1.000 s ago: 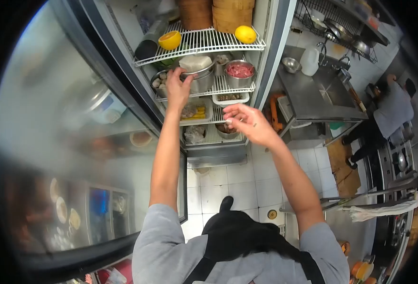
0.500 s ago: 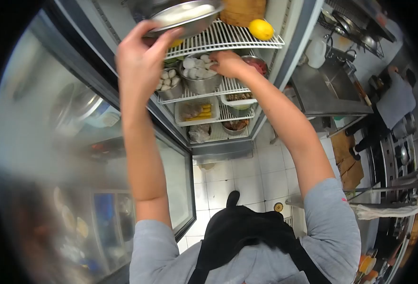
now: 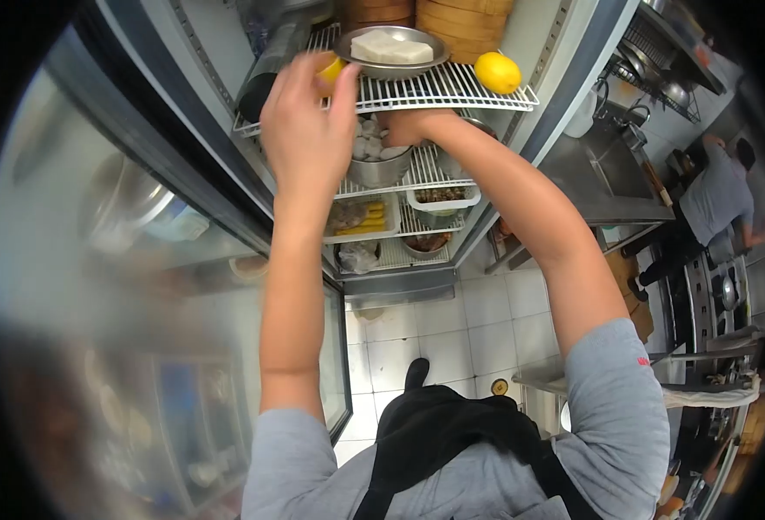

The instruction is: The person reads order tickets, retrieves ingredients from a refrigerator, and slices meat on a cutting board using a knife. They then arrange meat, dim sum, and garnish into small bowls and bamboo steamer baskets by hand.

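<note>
A steel bowl (image 3: pixel 391 69) with white blocks (image 3: pixel 389 47) in it rests on the top wire shelf (image 3: pixel 452 87). My left hand (image 3: pixel 311 113) is just left of the bowl, apart from it, thumb and fingers spread, nothing seen between them. A cut lemon (image 3: pixel 330 71) shows behind its fingertips. Below the shelf, my right hand (image 3: pixel 408 127) reaches to a steel pot (image 3: pixel 380 172) of round whitish pieces (image 3: pixel 369 143). Its fingers are hidden at the pot, under the shelf edge. A whole lemon (image 3: pixel 497 73) lies at the shelf's right.
Bamboo steamers (image 3: pixel 462 28) stand behind the bowl. Lower down are a tray with yellow pieces (image 3: pixel 367 217) and a bowl of food (image 3: pixel 426 244). The open glass door (image 3: pixel 140 303) is at left. At right are a steel sink counter (image 3: pixel 599 165) and another person (image 3: pixel 716 195).
The bowl with white blocks went from my left hand onto the top shelf, and that hand let go. My right hand moved from outside the shelves to the pot below.
</note>
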Demonstrator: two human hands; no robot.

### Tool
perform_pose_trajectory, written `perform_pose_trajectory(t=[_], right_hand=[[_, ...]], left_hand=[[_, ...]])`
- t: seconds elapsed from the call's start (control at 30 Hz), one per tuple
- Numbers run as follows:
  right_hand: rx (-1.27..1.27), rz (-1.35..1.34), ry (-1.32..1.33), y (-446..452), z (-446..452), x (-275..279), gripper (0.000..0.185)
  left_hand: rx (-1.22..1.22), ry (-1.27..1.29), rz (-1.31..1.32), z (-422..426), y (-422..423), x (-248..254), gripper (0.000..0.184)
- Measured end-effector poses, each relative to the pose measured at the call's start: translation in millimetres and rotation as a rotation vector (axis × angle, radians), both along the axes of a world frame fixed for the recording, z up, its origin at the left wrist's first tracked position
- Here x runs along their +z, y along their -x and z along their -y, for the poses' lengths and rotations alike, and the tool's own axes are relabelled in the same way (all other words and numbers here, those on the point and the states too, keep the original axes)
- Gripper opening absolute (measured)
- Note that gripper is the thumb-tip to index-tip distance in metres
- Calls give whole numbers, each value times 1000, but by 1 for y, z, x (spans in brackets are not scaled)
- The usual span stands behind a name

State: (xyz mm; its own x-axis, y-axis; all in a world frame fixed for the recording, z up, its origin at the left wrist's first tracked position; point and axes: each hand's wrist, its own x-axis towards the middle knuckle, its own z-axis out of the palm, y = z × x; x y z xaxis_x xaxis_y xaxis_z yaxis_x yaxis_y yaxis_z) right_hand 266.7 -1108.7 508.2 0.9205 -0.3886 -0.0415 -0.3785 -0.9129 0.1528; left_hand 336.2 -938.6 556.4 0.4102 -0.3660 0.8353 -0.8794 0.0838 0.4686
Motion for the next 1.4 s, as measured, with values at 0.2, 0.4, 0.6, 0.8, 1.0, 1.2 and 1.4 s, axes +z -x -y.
perform_pose_trajectory(t=[0.2,0.4,0.6,0.8,1.0,1.2,1.4], right_hand=[[145,70,-58,-19,42,-30,33],[-24,208,-122,-15,33,-18,32],[94,275,-33,-23,35,-30,27],[113,204,90,-19,23,-20,24],[114,67,-21,-28,36,-24,39],[61,190,-27,-5,10,-11,45],[-237,792,-734,40,23,-28,35]], left_hand=[[-62,-344,19,15,-11,-119,19],[108,-710,327,65,-48,-106,38],[44,-956,308,81,-73,-106,35],[-9,-692,377,70,-78,-108,35],[-77,-367,48,63,-78,-109,38],[-415,-433,-1008,77,-60,-99,18],[120,-968,36,114,-53,-107,56]])
